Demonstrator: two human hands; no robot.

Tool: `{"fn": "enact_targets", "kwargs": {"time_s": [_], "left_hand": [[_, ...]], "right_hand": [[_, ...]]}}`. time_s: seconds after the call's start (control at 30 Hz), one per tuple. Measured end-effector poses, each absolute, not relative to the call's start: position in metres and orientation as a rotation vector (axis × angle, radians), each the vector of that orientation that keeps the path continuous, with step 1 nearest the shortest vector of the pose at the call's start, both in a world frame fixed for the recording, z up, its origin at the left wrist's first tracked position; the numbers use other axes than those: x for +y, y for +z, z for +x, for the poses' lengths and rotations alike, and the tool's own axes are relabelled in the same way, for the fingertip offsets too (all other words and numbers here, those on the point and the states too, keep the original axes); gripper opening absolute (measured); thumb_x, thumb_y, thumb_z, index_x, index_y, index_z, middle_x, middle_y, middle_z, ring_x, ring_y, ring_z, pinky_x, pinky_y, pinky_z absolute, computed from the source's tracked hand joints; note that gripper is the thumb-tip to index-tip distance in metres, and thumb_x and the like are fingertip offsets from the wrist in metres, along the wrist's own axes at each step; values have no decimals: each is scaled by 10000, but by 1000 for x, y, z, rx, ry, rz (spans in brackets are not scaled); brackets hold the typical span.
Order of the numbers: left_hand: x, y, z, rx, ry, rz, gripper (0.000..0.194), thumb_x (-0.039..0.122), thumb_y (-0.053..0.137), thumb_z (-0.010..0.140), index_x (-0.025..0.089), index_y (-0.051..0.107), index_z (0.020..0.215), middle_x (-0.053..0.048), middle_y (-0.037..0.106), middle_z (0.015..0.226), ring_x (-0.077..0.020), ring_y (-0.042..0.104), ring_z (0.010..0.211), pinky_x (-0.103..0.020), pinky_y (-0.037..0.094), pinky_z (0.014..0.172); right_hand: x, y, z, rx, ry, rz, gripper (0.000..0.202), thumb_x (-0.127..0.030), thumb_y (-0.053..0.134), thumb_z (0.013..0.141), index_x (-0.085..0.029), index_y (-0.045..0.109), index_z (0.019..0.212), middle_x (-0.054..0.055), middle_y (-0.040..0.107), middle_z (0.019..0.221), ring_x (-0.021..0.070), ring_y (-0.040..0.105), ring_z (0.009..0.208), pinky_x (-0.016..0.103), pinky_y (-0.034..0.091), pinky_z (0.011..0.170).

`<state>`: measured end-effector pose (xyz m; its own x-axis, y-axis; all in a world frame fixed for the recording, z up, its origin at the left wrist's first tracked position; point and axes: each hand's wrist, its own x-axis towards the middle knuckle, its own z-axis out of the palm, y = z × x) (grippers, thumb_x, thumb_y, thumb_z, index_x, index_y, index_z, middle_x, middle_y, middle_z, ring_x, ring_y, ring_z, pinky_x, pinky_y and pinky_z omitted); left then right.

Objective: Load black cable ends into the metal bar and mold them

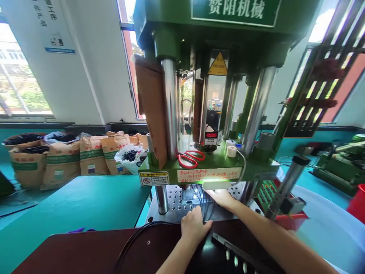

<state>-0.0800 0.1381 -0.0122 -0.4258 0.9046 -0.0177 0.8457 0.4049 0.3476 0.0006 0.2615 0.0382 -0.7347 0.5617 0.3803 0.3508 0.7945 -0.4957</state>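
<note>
My left hand (195,226) is at the far edge of the dark red tabletop, fingers curled round thin black cables (203,201) and thumb pointing right. The cables hang at the lower part of a green press (159,171), and a loop of them (139,230) runs left across the tabletop. My right hand (221,198) reaches under the press's front plate, beside the cables and just below a lit white lamp bar (216,185). Its fingertips are partly hidden, so its grip is unclear. A metal mould bar (236,251) with shiny pins lies below my right forearm.
Red-handled scissors (190,159) rest on the press ledge. Steel columns (170,110) rise on both sides. A perforated metal plate (175,198) is under the press. The teal table (108,201) stands left, with filled paper sacks (62,163) behind. A red-and-green box (291,222) is right.
</note>
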Motion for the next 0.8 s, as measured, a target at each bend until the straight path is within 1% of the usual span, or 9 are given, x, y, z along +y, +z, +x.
{"fn": "enact_targets", "kwargs": {"time_s": [0.07,0.17,0.3,0.37,0.43,0.5,0.6,0.7,0.8], "left_hand": [[136,-13,-81,2458,449,1582,386,479,432,742,183,512,977,-99,621,971,-269,573,941,-359,439,757],[134,-15,-82,2444,452,1614,335,469,410,763,192,512,921,-88,628,931,-255,584,910,-333,441,712],[136,-15,-82,2439,380,1616,308,476,390,777,194,489,853,-73,620,902,-245,590,881,-321,428,666],[136,-14,-81,2437,363,1601,301,477,388,776,196,477,839,-73,617,905,-246,589,875,-327,423,661],[136,-12,-79,2427,357,1594,293,476,384,775,198,466,824,-73,615,900,-251,590,868,-335,420,657],[135,-11,-78,2417,356,1593,288,472,375,778,200,460,816,-73,612,896,-253,588,871,-340,417,658],[135,-10,-78,2416,353,1597,280,467,370,784,201,453,814,-70,610,897,-251,586,881,-338,414,659],[135,-10,-78,2418,338,1591,272,469,392,778,205,447,813,-58,615,905,-239,590,876,-322,415,654],[135,-12,-79,2427,331,1598,268,464,415,768,205,452,830,-55,618,910,-232,589,886,-310,415,665]], "right_hand": [[235,40,39,-2481,538,-649,210,-183,483,807,-167,587,988,75,615,989,206,556,939,368,439,856],[194,45,116,-2552,496,-629,481,-132,494,701,-169,474,1180,102,546,1147,229,473,1099,372,366,962],[175,37,251,-2374,262,-1078,522,-202,433,742,-181,384,1261,129,480,1246,278,409,1175,440,362,961],[181,25,321,-2226,124,-1347,487,-276,442,745,-173,443,1221,157,542,1158,317,488,1084,466,405,897],[189,15,376,-2155,25,-1631,449,-382,548,667,-169,582,1061,190,625,905,363,580,863,492,464,736],[193,15,401,-2083,14,-1736,458,-426,590,641,-178,613,1026,219,616,974,379,564,913,502,438,783],[191,35,370,-2077,255,-1598,464,-442,538,721,-177,571,1100,183,576,1128,321,529,1033,436,419,871],[191,57,280,-2222,732,-1310,317,-395,475,804,-212,605,1027,73,667,907,234,611,826,339,492,730],[210,58,175,-2316,1051,-1016,216,-247,450,824,-206,635,926,-8,638,667,144,586,571,246,484,548]]}}
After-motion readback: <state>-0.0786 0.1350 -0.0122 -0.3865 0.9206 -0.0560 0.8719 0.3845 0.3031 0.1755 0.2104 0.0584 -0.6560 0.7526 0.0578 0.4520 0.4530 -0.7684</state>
